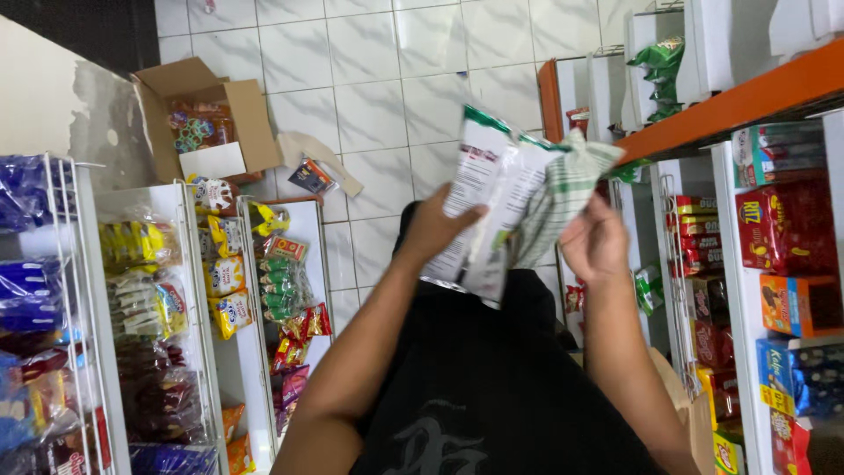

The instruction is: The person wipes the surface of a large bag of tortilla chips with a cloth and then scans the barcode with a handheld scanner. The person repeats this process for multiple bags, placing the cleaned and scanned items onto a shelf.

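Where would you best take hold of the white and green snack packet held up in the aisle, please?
Probably at the flat side edges of the packet, from both sides. It is thin, floppy and tilted, so the left hand and right hand pinching opposite edges should keep it from folding.

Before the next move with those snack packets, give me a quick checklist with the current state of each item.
1. Left hand has a grip on the white-and-green packets: ok, fingers wrap the left edge.
2. Right hand supports the packets: ok, touching the right side from behind.
3. Packets sealed and undamaged: cannot tell.
4. Number of packets held: cannot tell, they overlap.
5. Shelf space free on the right-hand shelves: not ok, the visible rows hold red boxes.
6. Floor path ahead: not ok, an open cardboard box lies there.
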